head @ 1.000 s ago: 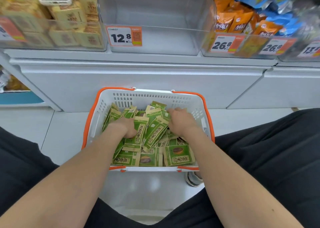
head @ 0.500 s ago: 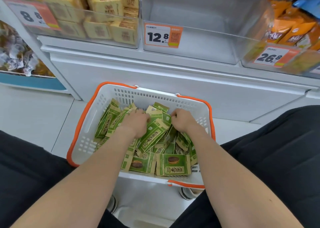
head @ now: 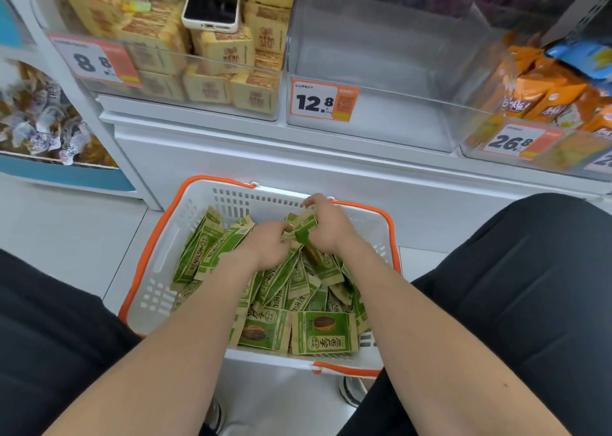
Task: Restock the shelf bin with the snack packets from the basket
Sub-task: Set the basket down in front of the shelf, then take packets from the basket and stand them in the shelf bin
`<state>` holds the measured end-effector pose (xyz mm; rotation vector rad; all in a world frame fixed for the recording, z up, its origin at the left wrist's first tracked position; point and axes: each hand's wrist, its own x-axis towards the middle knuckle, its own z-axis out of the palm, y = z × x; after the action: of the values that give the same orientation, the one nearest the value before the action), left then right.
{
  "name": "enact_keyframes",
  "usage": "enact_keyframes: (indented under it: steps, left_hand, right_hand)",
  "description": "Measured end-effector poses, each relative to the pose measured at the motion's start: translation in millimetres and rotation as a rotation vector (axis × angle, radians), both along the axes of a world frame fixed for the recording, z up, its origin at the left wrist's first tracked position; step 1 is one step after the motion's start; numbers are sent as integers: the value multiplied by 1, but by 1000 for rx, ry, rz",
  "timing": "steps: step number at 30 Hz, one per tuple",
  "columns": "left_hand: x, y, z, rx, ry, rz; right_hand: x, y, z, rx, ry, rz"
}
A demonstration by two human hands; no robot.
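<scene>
Shelf (head: 298, 170): white, across the far side, carrying clear bins in a row.

Legs (head: 530, 303): in black, spread left and right of the basket; a shoe (head: 352, 391) shows under the basket's near right corner.

Basket (head: 165, 270): white, slotted walls, orange rim. It stands on the pale floor (head: 66, 223) just before the shelf, between the legs.

Bin (head: 381, 54): clear-walled, middle of the shelf, above and beyond the basket. Its tag (head: 323, 102) reads 12.8, at its front left.

Left bin: stacked yellow packs (head: 215, 51), with a phone (head: 212, 1) lying face up on top.

Right bin: orange bags (head: 546, 94), with a 26.8 tag in front.

Packets (head: 324, 333): green and tan, heaped loosely in the basket. Two lie flat against the near wall, others lean at the left.

Right hand (head: 328, 227): over the far middle of the basket, fingers curled round one packet (head: 303, 228), gripping it raised above the heap.

Left hand (head: 268, 248): just left of the right, touching the heap, fingertips curled towards the raised packet. Whether they pinch anything cannot be told.
</scene>
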<state>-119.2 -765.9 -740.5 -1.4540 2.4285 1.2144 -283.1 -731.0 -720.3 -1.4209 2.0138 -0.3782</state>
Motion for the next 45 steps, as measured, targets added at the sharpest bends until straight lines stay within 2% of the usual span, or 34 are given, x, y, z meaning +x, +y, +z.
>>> enact_keyframes:
  steps: [7,12,15,17,19,25,28,30,33,35,38,45]
  left_hand:
    - [-15,7,34,-47,534,315]
    - [-30,-1,83,-117,728,484]
    - [-36,-4,112,-173,845,573]
    - [-40,-4,132,-145,910,602]
    - [-44,-9,150,-120,957,614]
    - [-49,-32,208,-228,659,333]
    - [-50,-42,240,-310,660,279]
    - [-46,-60,253,-534,572,236]
    - [-41,-92,263,-803,292,102]
    - [-37,-110,263,-893,160,-26]
    - [-33,-124,248,-1057,42,-148]
    - [-50,-150,209,-1224,-47,-112]
  right_hand:
    - [8,2,24,-565,-297,-342]
    - [5,-4,77,-739,-509,-510]
    - [6,-1,111,-757,-376,-454]
    - [8,-2,133,-778,-249,-389]
    - [11,-4,157,-784,-206,-382]
    - [-3,-23,226,-629,-207,-500]
    - [-9,-40,251,-511,-237,-447]
    - [-10,-52,263,-423,-266,-381]
    - [-21,-69,272,-341,-373,-327]
    - [-33,-82,270,-328,-394,-329]
    - [-49,-107,263,-337,-312,-344]
    - [-80,-191,239,-292,-139,-310]
